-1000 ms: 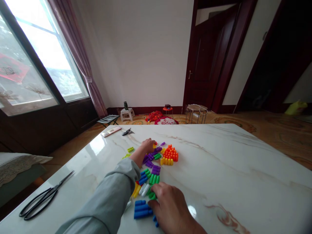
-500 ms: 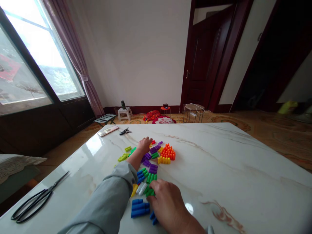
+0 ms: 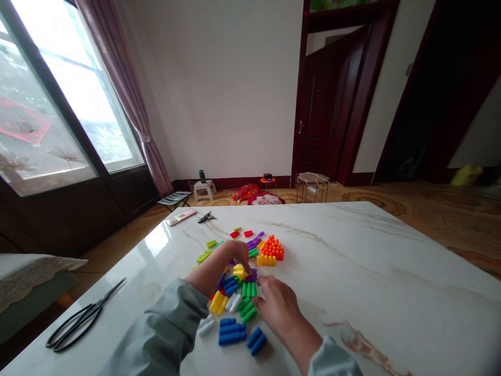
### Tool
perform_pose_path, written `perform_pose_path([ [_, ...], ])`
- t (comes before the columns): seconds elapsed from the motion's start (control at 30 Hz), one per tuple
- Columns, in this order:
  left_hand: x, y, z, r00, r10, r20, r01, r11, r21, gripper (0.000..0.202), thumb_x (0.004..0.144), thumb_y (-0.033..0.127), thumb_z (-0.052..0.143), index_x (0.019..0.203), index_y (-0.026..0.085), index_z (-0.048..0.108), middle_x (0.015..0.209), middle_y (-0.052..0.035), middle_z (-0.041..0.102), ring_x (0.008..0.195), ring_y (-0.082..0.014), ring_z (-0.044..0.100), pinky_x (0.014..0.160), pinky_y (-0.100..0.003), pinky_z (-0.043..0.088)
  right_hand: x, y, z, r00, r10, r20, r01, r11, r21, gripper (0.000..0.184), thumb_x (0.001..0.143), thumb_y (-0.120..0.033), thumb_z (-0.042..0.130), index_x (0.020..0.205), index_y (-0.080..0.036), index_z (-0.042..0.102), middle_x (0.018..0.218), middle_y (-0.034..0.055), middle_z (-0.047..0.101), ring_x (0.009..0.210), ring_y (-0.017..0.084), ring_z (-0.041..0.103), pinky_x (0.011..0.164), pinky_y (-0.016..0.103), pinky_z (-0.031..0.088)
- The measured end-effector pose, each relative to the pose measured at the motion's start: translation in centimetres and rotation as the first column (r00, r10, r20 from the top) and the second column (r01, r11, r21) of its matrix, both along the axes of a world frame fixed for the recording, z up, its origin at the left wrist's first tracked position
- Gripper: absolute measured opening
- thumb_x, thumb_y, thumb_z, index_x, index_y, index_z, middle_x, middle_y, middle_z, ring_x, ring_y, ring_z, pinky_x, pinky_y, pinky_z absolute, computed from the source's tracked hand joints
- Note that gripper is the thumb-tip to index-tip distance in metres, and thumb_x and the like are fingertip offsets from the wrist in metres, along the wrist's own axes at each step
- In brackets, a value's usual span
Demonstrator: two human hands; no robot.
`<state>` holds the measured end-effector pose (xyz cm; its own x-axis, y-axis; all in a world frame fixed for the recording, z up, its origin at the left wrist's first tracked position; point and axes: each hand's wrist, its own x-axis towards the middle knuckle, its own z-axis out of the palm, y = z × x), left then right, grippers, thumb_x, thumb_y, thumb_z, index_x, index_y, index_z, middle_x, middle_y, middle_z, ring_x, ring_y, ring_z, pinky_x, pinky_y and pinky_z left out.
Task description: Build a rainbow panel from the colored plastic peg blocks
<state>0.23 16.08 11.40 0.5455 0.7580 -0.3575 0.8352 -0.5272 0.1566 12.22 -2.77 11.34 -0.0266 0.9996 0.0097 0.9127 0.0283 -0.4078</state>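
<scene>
Several small plastic peg blocks in many colours lie scattered on a white marble table (image 3: pixel 371 271). An orange cluster (image 3: pixel 273 248) stands upright at the far side of the pile. My left hand (image 3: pixel 235 254) is curled, pinching yellow blocks (image 3: pixel 239 271) near the middle of the pile. My right hand (image 3: pixel 277 303) rests knuckles up beside a row of green blocks (image 3: pixel 248 289), fingers bent toward them; what its fingertips touch is hidden. Blue blocks (image 3: pixel 232 332) lie nearest me, and red blocks (image 3: pixel 248 233) lie at the far edge.
Large black scissors (image 3: pixel 80 317) lie at the table's left edge. A remote-like device (image 3: pixel 180 216) and a small black tool (image 3: pixel 206 216) sit at the far left corner. Beyond the table are small stools (image 3: pixel 204 188), a wire stand (image 3: pixel 312 185) and a dark door.
My left hand pulled back from the far side of the pile toward me and now pinches yellow blocks. My right hand shifted forward off the blue blocks to the green ones.
</scene>
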Motion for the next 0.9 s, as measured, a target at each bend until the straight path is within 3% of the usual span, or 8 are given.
perform_pose_path([
  [0.1, 1.2, 0.6, 0.1, 0.999, 0.028, -0.018, -0.024, 0.980, 0.200, 0.026, 0.070, 0.027, 0.069, 0.096, 0.022, 0.072, 0.095, -0.0063, 0.070, 0.093, -0.0250, 0.063, 0.082, -0.035, 0.051, -0.2, -0.2, 0.1, 1.000, 0.012, 0.022, -0.011, 1.000, -0.018, 0.024, 0.078, -0.025, 0.062, 0.102, -0.022, 0.069, 0.098, 0.0073, 0.070, 0.093, 0.023, 0.067, 0.077, 0.028, 0.047],
  [0.2, 2.5, 1.6, -1.2, 0.996, -0.047, 0.071, 0.016, 0.926, 0.376, 0.048, 0.079, 0.023, 0.059, 0.126, 0.029, 0.057, 0.132, -0.0108, 0.053, 0.120, -0.0299, 0.048, 0.096, -0.045, 0.044, -0.3, -0.5, 0.1, 0.999, 0.034, 0.017, -0.033, 0.999, -0.027, 0.021, 0.078, -0.025, 0.062, 0.097, -0.022, 0.069, 0.095, 0.0074, 0.071, 0.091, 0.024, 0.067, 0.076, 0.029, 0.047],
  [0.27, 3.2, 2.4, -2.6, 0.991, -0.109, 0.074, 0.068, 0.902, 0.427, 0.050, 0.081, 0.024, 0.058, 0.131, 0.032, 0.053, 0.142, -0.0114, 0.042, 0.129, -0.0327, 0.039, 0.098, -0.051, 0.041, -0.3, -0.7, 0.0, 0.999, 0.051, 0.004, -0.051, 0.998, -0.031, 0.020, 0.078, -0.025, 0.062, 0.095, -0.022, 0.069, 0.094, 0.0072, 0.071, 0.090, 0.023, 0.067, 0.075, 0.029, 0.046],
  [0.33, 3.7, 3.3, -3.8, 0.991, -0.124, 0.045, 0.096, 0.912, 0.400, 0.048, 0.082, 0.024, 0.057, 0.129, 0.033, 0.054, 0.146, -0.0120, 0.036, 0.134, -0.0350, 0.031, 0.097, -0.056, 0.041, -0.3, -0.9, -0.1, 0.998, 0.064, -0.015, -0.064, 0.997, -0.037, 0.019, 0.078, -0.026, 0.061, 0.095, -0.022, 0.069, 0.094, 0.0069, 0.071, 0.091, 0.023, 0.067, 0.076, 0.028, 0.045],
  [0.5, 4.4, 5.0, -5.0, 0.989, -0.144, 0.032, 0.126, 0.936, 0.328, 0.044, 0.076, 0.025, 0.066, 0.119, 0.032, 0.059, 0.142, -0.0108, 0.038, 0.132, -0.0340, 0.031, 0.095, -0.054, 0.043, -0.2, -1.2, -0.1, 0.995, 0.080, -0.066, -0.083, 0.996, -0.036, 0.020, 0.078, -0.026, 0.061, 0.097, -0.024, 0.069, 0.095, 0.0057, 0.070, 0.092, 0.023, 0.066, 0.077, 0.028, 0.044],
  [0.67, 4.2, 5.1, -5.3, 0.982, -0.106, 0.154, 0.043, 0.930, 0.365, 0.042, 0.068, 0.018, 0.070, 0.108, 0.023, 0.061, 0.123, -0.0093, 0.054, 0.121, -0.0280, 0.045, 0.094, -0.042, 0.047, -0.5, -1.3, 0.3, 0.994, 0.092, -0.055, -0.095, 0.994, -0.047, 0.017, 0.077, -0.025, 0.061, 0.091, -0.022, 0.069, 0.093, 0.0061, 0.071, 0.089, 0.023, 0.067, 0.075, 0.029, 0.045],
  [0.77, 3.3, 4.6, -4.8, 0.976, -0.071, 0.205, -0.016, 0.918, 0.395, 0.030, 0.074, 0.010, 0.059, 0.101, 0.021, 0.064, 0.109, -0.0069, 0.063, 0.111, -0.0235, 0.054, 0.093, -0.036, 0.047, -0.6, -1.2, 0.4, 0.994, 0.097, -0.045, -0.099, 0.994, -0.047, 0.018, 0.077, -0.025, 0.060, 0.093, -0.022, 0.069, 0.095, 0.0065, 0.071, 0.091, 0.023, 0.067, 0.076, 0.029, 0.044],
  [0.9, 0.7, 3.6, -2.8, 0.960, -0.050, 0.277, -0.073, 0.906, 0.417, 0.030, 0.075, 0.012, 0.055, 0.101, 0.021, 0.067, 0.103, -0.0034, 0.069, 0.100, -0.0191, 0.061, 0.090, -0.029, 0.047, -0.6, -1.2, 0.5, 0.995, 0.100, -0.019, -0.101, 0.994, -0.032, 0.018, 0.078, -0.026, 0.060, 0.094, -0.023, 0.069, 0.095, 0.0058, 0.071, 0.091, 0.023, 0.067, 0.075, 0.029, 0.045],
])
